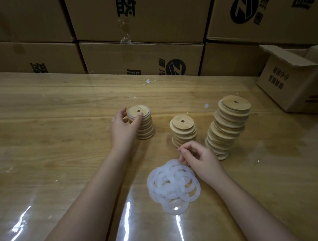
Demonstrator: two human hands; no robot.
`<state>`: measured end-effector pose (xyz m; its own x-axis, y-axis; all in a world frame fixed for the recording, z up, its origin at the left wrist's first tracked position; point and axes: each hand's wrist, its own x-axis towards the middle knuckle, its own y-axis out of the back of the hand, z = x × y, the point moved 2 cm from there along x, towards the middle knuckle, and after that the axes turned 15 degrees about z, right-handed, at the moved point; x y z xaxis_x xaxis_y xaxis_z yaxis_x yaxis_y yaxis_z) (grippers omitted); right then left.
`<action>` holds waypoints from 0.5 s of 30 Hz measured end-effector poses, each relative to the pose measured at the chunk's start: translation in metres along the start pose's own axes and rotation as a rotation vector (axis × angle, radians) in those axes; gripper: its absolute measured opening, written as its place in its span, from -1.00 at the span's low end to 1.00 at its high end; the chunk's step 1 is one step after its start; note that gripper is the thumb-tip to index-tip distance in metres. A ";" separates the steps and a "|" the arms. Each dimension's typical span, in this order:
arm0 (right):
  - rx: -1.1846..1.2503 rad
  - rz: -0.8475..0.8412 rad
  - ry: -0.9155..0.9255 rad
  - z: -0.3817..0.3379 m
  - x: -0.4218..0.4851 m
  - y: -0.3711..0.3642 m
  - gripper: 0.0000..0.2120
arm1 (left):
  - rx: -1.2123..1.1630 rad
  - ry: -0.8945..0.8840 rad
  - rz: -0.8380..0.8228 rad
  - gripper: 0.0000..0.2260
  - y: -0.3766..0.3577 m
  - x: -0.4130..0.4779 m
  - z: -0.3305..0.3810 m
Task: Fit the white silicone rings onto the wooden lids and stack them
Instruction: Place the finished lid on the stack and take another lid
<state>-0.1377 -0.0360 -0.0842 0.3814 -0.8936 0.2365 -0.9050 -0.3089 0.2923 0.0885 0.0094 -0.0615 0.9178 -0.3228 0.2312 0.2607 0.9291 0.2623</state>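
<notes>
Clasping the ring-fitted round wooden lid (138,112) atop its stack (146,131), the left hand (122,127) likely squares it; the right hand (200,159) curls over loose white silicone rings (171,189), grasp unclear.

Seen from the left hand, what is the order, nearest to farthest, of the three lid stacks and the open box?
1. Left stack, gripped by the left hand.
2. Middle stack, centre.
3. Tall stack, right.
4. Open box, far right.
</notes>
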 end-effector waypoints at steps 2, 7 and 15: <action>0.001 0.000 -0.005 0.001 0.000 0.000 -0.88 | 0.057 -0.128 0.118 -0.57 0.005 -0.009 0.008; -0.010 -0.007 0.011 0.001 0.001 -0.001 -0.88 | -0.059 -0.602 -0.035 -0.84 -0.002 -0.052 0.039; -0.138 -0.112 0.087 0.001 0.000 -0.004 -0.82 | 0.096 0.055 -0.344 -0.52 -0.048 -0.065 0.033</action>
<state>-0.1345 -0.0346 -0.0862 0.4985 -0.8229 0.2728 -0.8241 -0.3520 0.4439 0.0065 -0.0200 -0.0578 0.7968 -0.6008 0.0645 0.5297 0.7459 0.4038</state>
